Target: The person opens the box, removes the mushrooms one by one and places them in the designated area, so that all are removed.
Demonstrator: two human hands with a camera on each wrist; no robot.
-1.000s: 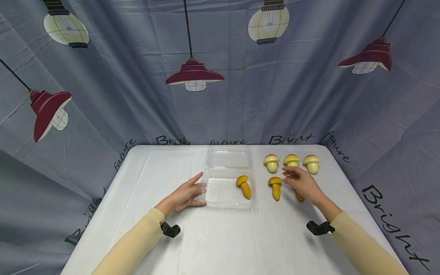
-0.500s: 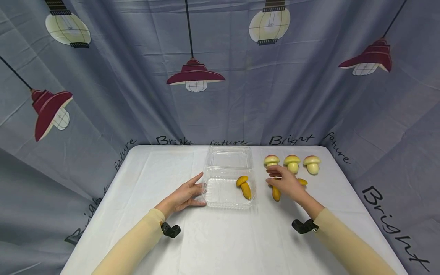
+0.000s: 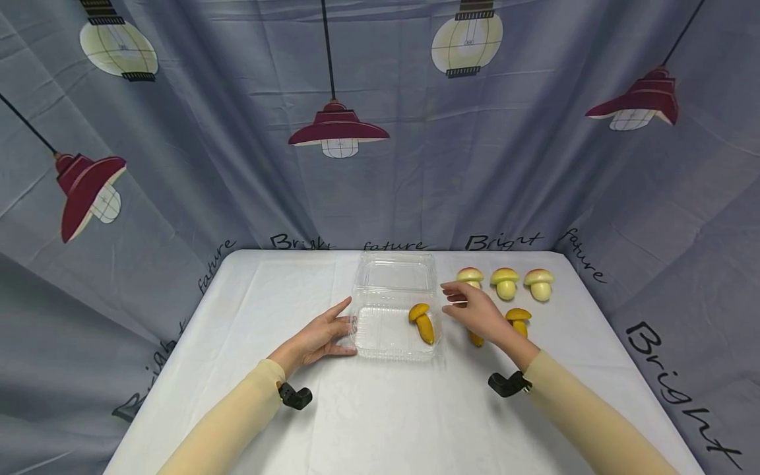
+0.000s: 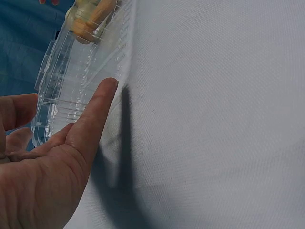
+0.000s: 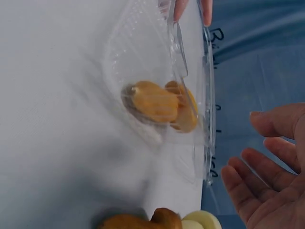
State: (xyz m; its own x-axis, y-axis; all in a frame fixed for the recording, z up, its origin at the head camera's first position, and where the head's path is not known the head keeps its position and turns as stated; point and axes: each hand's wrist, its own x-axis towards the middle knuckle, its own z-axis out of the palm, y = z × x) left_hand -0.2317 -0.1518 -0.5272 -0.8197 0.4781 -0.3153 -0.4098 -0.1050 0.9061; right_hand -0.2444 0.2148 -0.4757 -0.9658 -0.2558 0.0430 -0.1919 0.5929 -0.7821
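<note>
A clear plastic clamshell box [image 3: 380, 333] stands on the table with its lid laid back. Inside, toward the right wall, lies one yellow-brown mushroom [image 3: 423, 324]. My left hand [image 3: 315, 338] touches the box's left side with extended fingers; the left wrist view has the thumb [image 4: 97, 107] along its edge. Just right of the box, my right hand [image 3: 479, 315] hovers with parted fingers and nothing in them, as the right wrist view confirms. Beneath it a second yellow-brown mushroom [image 3: 476, 340] is mostly covered. A third such mushroom [image 3: 518, 315] lies partly behind the wrist.
Three pale mushrooms with yellowish-red caps stand in a row at the back right: the left one [image 3: 469, 274] partly behind my right hand, then the middle one [image 3: 505, 284] and the right one [image 3: 539, 285]. A white cloth [image 3: 392, 415] covers the table; a grey-blue curtain [image 3: 237, 132] hangs behind.
My right hand has moved left, from above the right yellow-brown mushroom, past the middle one, to beside the box. The right mushroom has come back into view. My left hand stays put.
</note>
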